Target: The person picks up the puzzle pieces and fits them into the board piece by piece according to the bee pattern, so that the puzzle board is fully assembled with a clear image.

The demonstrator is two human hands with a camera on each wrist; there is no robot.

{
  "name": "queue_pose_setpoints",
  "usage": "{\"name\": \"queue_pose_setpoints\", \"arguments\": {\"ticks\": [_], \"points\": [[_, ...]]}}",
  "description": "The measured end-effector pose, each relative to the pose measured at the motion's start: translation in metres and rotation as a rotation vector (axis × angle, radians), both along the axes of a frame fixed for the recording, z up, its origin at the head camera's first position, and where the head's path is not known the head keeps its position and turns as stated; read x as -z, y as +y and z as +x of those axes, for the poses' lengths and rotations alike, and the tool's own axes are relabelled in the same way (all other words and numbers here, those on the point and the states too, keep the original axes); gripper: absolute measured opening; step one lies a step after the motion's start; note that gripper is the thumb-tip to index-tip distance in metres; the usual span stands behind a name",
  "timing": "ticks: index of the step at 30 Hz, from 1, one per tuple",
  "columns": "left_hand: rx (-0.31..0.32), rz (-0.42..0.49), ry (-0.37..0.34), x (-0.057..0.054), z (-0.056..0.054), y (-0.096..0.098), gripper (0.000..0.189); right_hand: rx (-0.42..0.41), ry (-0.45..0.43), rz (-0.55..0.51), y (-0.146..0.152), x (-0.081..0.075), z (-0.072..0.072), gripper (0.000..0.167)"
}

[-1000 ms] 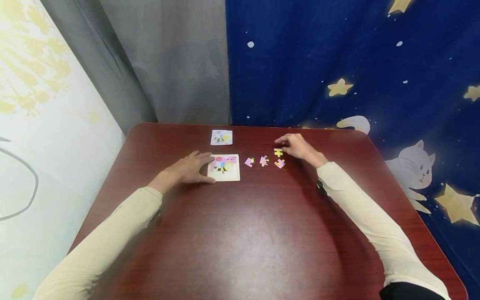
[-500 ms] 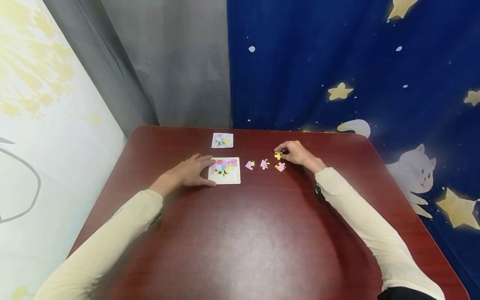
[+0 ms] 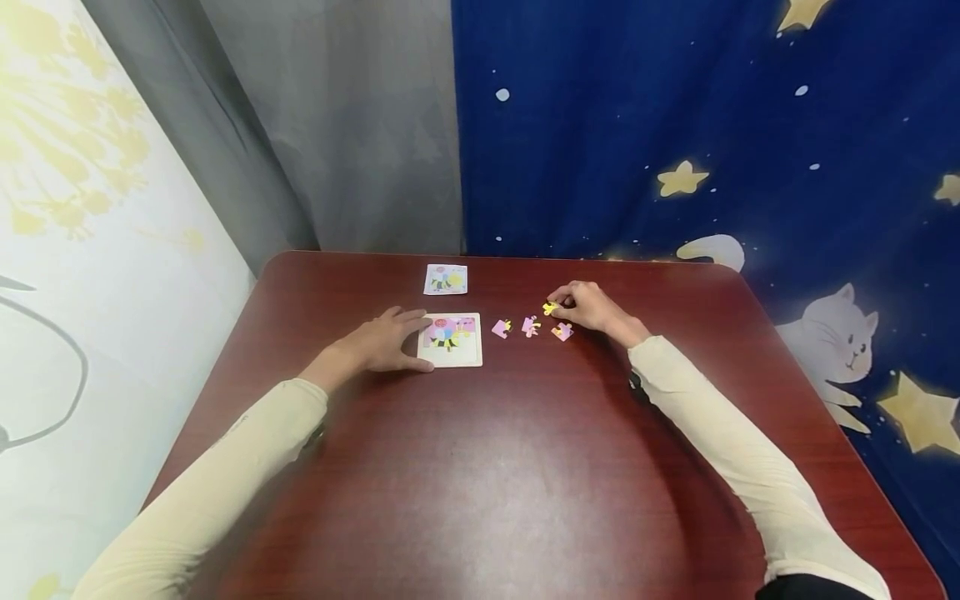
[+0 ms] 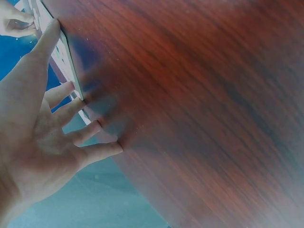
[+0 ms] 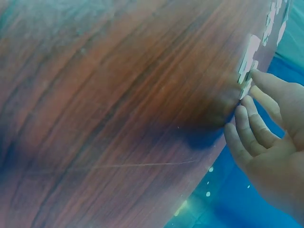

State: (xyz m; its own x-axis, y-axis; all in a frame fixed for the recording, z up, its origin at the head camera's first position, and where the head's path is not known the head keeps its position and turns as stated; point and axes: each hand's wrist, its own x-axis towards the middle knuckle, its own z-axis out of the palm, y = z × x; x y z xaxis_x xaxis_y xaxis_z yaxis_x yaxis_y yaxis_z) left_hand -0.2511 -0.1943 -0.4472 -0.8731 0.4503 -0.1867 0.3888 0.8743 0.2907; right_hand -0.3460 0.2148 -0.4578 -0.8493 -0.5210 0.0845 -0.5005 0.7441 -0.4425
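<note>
My left hand (image 3: 382,340) rests at the left side of a white puzzle tray (image 3: 467,355), thumb at its near corner and fingers at the far one. In the left wrist view those fingers (image 4: 64,114) are spread and nearly straight. Pink, blue and striped pieces form part of a bee picture in the tray's upper area. To the right, my right hand (image 3: 591,308) pinches a yellow puzzle piece (image 3: 549,308) between thumb and fingertips, close over the table. Three pink-and-yellow pieces, left piece (image 3: 501,328), middle piece (image 3: 530,326) and right piece (image 3: 562,332), lie nearby.
A small picture card (image 3: 446,279) showing a bee lies behind the tray. The dark red wooden table (image 3: 480,467) ends at the back against a grey curtain (image 3: 375,125) and a blue curtain (image 3: 585,125) with stars. A white wall (image 3: 90,333) stands on the left.
The right hand's fingers have closed on the yellow piece, which has shifted slightly left and turned. The left hand stays at the tray. The head view has tilted a little.
</note>
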Motion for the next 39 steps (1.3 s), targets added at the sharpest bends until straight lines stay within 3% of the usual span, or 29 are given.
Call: {"name": "queue_pose_setpoints", "arguments": {"ticks": [9,17,28,39], "points": [[-0.004,0.007,-0.002,0.0006,-0.0001,-0.0013,0.099,-0.034,0.047,-0.002,0.0019,-0.0011,-0.0006,0.028],[0.005,0.004,0.010,0.0045,-0.0015,-0.0028,0.099,-0.165,0.074,0.033,0.0048,-0.0011,-0.0030,0.030],[0.009,0.013,0.018,0.0042,-0.0015,-0.0026,0.099,-0.153,0.066,-0.011,0.0031,0.0022,-0.0002,0.024],[0.011,0.012,0.012,0.0031,-0.0012,-0.0022,0.099,-0.164,0.041,0.012,0.0059,0.0010,0.0022,0.031]]}}
